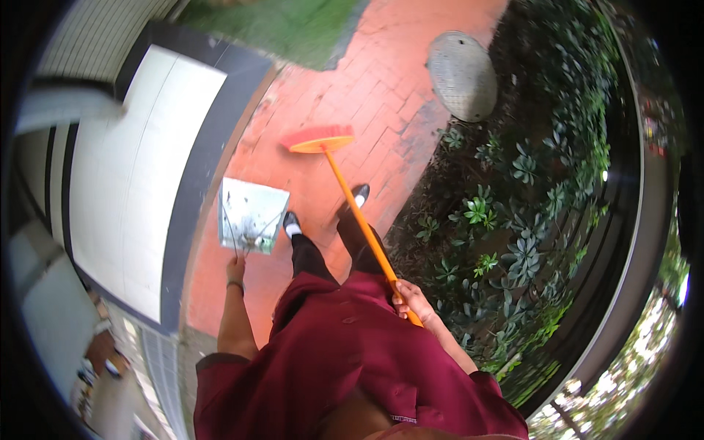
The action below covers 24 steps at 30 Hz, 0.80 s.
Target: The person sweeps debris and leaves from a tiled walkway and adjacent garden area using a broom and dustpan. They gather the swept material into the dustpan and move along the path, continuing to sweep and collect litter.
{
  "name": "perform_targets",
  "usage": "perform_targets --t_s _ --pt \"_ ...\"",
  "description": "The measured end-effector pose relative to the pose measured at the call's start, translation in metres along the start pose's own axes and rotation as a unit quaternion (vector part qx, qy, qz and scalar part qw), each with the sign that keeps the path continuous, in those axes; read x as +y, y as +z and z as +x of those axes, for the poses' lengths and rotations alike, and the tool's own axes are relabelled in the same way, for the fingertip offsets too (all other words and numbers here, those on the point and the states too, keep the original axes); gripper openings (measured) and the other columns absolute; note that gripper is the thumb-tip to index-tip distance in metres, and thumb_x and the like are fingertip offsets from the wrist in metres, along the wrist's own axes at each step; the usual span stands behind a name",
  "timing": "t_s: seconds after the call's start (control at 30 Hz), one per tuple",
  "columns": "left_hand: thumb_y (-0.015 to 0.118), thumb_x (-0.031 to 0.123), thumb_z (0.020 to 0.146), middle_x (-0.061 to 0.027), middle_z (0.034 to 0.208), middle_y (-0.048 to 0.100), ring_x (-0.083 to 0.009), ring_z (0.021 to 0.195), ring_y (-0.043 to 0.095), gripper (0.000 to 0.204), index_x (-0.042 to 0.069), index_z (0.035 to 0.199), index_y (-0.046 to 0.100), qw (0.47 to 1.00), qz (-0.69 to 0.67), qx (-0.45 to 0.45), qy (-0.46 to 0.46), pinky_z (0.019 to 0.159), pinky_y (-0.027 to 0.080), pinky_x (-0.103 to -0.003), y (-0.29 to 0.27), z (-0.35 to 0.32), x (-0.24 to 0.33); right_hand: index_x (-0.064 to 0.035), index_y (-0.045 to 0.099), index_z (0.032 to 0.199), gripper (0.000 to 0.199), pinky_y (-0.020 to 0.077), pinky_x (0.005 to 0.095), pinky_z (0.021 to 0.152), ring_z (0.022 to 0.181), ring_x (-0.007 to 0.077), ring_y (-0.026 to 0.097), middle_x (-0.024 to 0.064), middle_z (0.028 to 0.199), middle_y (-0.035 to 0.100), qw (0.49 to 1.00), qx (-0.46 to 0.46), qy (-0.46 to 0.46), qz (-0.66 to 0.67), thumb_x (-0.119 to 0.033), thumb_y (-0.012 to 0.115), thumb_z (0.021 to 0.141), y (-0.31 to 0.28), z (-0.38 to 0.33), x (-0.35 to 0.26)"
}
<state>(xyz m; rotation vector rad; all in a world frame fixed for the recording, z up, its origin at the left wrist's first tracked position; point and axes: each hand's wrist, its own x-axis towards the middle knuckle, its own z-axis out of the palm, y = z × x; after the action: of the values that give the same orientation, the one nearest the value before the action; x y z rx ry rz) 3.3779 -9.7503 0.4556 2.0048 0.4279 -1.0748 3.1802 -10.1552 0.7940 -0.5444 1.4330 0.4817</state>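
Note:
My right hand (412, 299) is closed round the upper part of an orange broom handle. The broom (320, 141) reaches forward and left, its reddish bristles over the brick path ahead of my feet and slightly blurred. At my left side, my left hand (235, 270) grips the thin wire handle of a pale metal dustpan (251, 204). The dustpan hangs or rests low beside my left shoe; I cannot tell whether it touches the ground. Small dark bits and some leafy debris lie in it, mostly near its handle side.
Reddish brick paving (381, 81) runs forward under my feet. A white wall with a dark border (139, 176) stands along the left. Shrubs in a planting bed (513, 242) line the right, with a round grey cover (463, 77) at its far edge. Grass (286, 29) lies ahead.

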Motion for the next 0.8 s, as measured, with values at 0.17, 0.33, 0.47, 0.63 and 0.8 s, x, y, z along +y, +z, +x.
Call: perform_targets --t_s 0.17,0.33,0.47,0.63,0.8 --pt "0.058 0.034 0.073 0.0001 0.053 0.045 -0.0082 0.050 0.040 0.035 0.004 0.058 0.050 0.997 0.076 0.008 -0.007 0.046 0.035 -0.026 0.025 0.016 0.099 -0.0089 0.043 0.093 0.015 0.0326 0.0216 0.038 0.039 0.0057 0.032 -0.0019 0.055 0.036 0.975 -0.066 -0.106 0.184 -0.021 0.045 0.085 -0.056 0.013 -0.080" --pt "0.061 0.025 0.071 -0.0001 0.048 0.043 -0.0107 0.038 0.038 0.026 0.009 0.057 0.046 0.978 0.195 0.072 0.000 0.036 0.031 -0.025 0.053 0.037 0.250 -0.0091 0.039 0.080 0.008 0.0385 0.0240 0.044 0.046 0.0087 0.038 -0.0016 0.055 0.037 0.944 -0.166 -0.095 0.268 -0.012 0.047 0.081 -0.130 0.044 -0.205" --pt "0.066 0.021 0.067 -0.0020 0.048 0.046 -0.0112 0.039 0.042 0.028 0.008 0.055 0.045 0.993 0.099 0.068 -0.002 0.036 0.034 -0.025 0.094 0.045 0.344 -0.0085 0.038 0.072 0.011 0.0409 0.0249 0.047 0.049 0.0116 0.042 0.0010 0.056 0.040 0.862 -0.217 -0.080 0.451 -0.011 0.046 0.079 -0.175 0.055 -0.304" --pt "0.065 0.021 0.070 -0.0006 0.047 0.043 -0.0093 0.037 0.038 0.029 0.010 0.054 0.044 0.997 0.073 0.026 0.020 0.033 0.029 -0.024 0.200 0.047 0.494 -0.0060 0.041 0.073 0.006 0.0439 0.0234 0.045 0.046 0.0110 0.046 -0.0002 0.054 0.043 0.823 -0.160 -0.082 0.538 -0.009 0.046 0.076 -0.217 0.089 -0.426" --pt "0.063 0.018 0.070 -0.0003 0.047 0.043 -0.0095 0.037 0.038 0.023 0.008 0.060 0.046 0.993 0.108 -0.020 0.049 0.035 0.030 -0.024 0.312 0.093 0.647 -0.0051 0.044 0.074 0.012 0.0387 0.0219 0.042 0.042 0.0098 0.045 -0.0005 0.054 0.045 0.754 -0.191 -0.042 0.626 -0.015 0.039 0.078 -0.301 0.188 -0.482"
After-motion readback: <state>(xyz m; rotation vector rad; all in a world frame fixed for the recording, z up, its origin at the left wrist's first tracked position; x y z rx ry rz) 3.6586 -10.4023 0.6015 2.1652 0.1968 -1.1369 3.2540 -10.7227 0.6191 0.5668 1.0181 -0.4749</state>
